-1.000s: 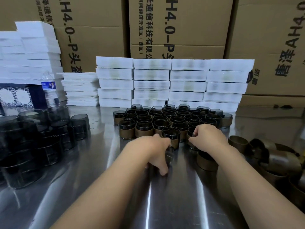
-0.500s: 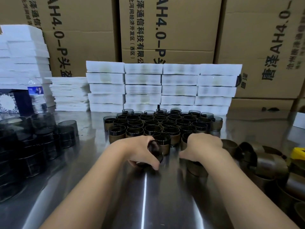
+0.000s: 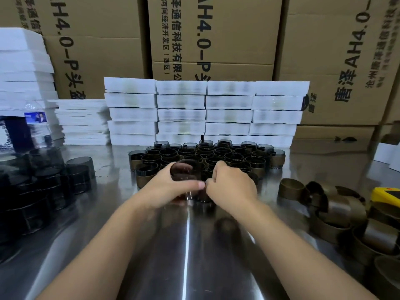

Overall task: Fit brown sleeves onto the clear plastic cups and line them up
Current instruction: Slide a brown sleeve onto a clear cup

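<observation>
- Bringing my two hands together above the near centre of the bench (image 3: 188, 256): a second ago my left hand (image 3: 171, 188) lay low on the steel and my right hand (image 3: 232, 188) sat apart to its right, by the front row. Now they meet, thumb tip against fingertips.
- Cup (image 3: 184, 173): raised off the bench and tipped, open mouth turned toward me. Earlier it was down under my left palm.
- Meaning for the task: I judge that one more fitting is just starting. The cup is presented for its sleeve and has not yet joined a row.
- Left hand: fingers and thumb wrapped round the cup's wall, gripping it from the left, wrist low.
- Right hand: knuckles up, fingers curled tight at the cup's right near edge. Whatever they pinch is hidden, so I cannot tell whether a sleeve is in them.
- Sleeved cups (image 3: 236, 158): packed in rows just beyond my hands, the front row partly hidden by them.
- Loose sleeves (image 3: 291, 188): heaped on the right, well apart from the cup.
- Bare cups (image 3: 80, 169): stacked on the left.
</observation>
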`<control>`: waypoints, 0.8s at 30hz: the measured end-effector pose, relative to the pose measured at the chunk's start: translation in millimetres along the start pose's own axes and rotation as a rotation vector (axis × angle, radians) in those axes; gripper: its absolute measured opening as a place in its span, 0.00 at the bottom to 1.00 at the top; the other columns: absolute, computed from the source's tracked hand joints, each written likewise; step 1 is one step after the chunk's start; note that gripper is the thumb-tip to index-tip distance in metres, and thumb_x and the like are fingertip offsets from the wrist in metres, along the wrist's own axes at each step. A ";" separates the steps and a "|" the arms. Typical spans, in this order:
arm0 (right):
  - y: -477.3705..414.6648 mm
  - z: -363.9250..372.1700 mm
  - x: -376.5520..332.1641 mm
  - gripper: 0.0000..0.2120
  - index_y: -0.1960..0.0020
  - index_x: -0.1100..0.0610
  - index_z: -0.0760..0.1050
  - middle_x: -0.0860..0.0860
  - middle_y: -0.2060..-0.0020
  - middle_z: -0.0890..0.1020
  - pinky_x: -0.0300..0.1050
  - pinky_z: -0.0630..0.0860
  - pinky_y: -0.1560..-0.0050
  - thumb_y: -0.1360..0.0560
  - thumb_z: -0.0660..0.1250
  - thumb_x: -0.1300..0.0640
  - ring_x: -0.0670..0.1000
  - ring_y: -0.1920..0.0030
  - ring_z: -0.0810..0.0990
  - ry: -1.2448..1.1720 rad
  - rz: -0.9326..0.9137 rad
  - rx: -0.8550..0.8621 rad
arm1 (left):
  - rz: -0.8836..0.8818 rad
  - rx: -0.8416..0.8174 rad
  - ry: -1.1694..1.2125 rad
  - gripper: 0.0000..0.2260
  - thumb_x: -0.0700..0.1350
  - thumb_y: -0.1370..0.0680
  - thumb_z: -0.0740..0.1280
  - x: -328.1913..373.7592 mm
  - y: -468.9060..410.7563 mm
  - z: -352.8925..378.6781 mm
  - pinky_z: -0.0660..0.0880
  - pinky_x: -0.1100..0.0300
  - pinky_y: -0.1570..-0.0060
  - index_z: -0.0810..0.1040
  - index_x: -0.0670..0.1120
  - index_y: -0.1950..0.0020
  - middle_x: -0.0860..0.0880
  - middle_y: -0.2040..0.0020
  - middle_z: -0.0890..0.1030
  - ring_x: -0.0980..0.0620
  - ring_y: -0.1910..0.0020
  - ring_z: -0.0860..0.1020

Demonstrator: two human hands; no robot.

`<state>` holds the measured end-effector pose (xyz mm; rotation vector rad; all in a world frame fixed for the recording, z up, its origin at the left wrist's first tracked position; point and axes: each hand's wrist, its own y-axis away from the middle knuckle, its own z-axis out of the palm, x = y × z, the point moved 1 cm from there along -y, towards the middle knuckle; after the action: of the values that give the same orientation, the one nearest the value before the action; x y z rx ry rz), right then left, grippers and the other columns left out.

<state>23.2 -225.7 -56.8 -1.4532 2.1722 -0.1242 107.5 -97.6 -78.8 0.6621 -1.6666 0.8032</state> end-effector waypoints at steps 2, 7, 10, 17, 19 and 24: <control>-0.1 0.9 -0.1 0.04 0.53 0.53 0.69 0.51 0.57 0.79 0.47 0.65 0.60 0.26 0.59 0.53 0.58 0.55 0.77 -0.087 -0.030 0.122 | 0.010 0.048 0.226 0.25 0.52 0.42 0.78 -0.7 -2.4 1.1 0.77 0.61 0.68 0.78 0.49 0.48 0.51 0.57 0.84 0.55 0.60 0.84; 1.2 1.9 -4.1 0.05 0.52 0.52 0.71 0.45 0.61 0.76 0.46 0.57 0.55 0.26 0.60 0.58 0.50 0.58 0.69 -0.177 -0.187 0.434 | 0.105 0.100 0.576 0.07 0.56 0.34 0.74 7.9 -4.7 5.8 0.80 0.62 0.61 0.86 0.54 0.62 0.52 0.62 0.85 0.57 0.61 0.83; 2.8 1.6 -5.8 0.09 0.45 0.52 0.76 0.45 0.60 0.79 0.46 0.56 0.53 0.26 0.64 0.59 0.52 0.54 0.70 -0.101 -0.236 0.594 | 0.118 0.218 0.718 0.23 0.59 0.36 0.71 11.1 -6.9 2.4 0.80 0.59 0.60 0.82 0.47 0.47 0.47 0.56 0.85 0.53 0.59 0.84; 5.5 1.3 -6.4 0.17 0.36 0.56 0.72 0.48 0.55 0.83 0.44 0.66 0.63 0.25 0.65 0.61 0.55 0.54 0.78 -0.283 -0.303 0.668 | 0.037 0.408 0.982 0.26 0.57 0.21 0.63 12.9 -7.3 0.6 0.81 0.57 0.65 0.72 0.37 0.34 0.41 0.50 0.82 0.46 0.55 0.84; 6.7 3.3 -6.6 0.17 0.36 0.57 0.71 0.48 0.54 0.82 0.42 0.65 0.62 0.25 0.64 0.61 0.53 0.55 0.79 -0.340 -0.316 0.699 | 0.044 0.423 0.953 0.26 0.57 0.25 0.68 13.1 -6.7 0.8 0.82 0.56 0.61 0.74 0.37 0.38 0.42 0.47 0.80 0.47 0.53 0.83; 6.8 6.8 -4.5 0.15 0.39 0.61 0.70 0.51 0.55 0.80 0.35 0.61 0.59 0.25 0.60 0.59 0.51 0.56 0.77 -0.491 -0.354 0.724 | 0.055 0.323 0.850 0.16 0.47 0.31 0.74 10.9 -5.3 5.1 0.83 0.54 0.56 0.78 0.42 0.48 0.46 0.60 0.82 0.50 0.58 0.81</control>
<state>22.0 -217.4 -63.5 -1.2395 1.2640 -0.5511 106.1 -105.0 -68.1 0.3952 -0.7921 1.1981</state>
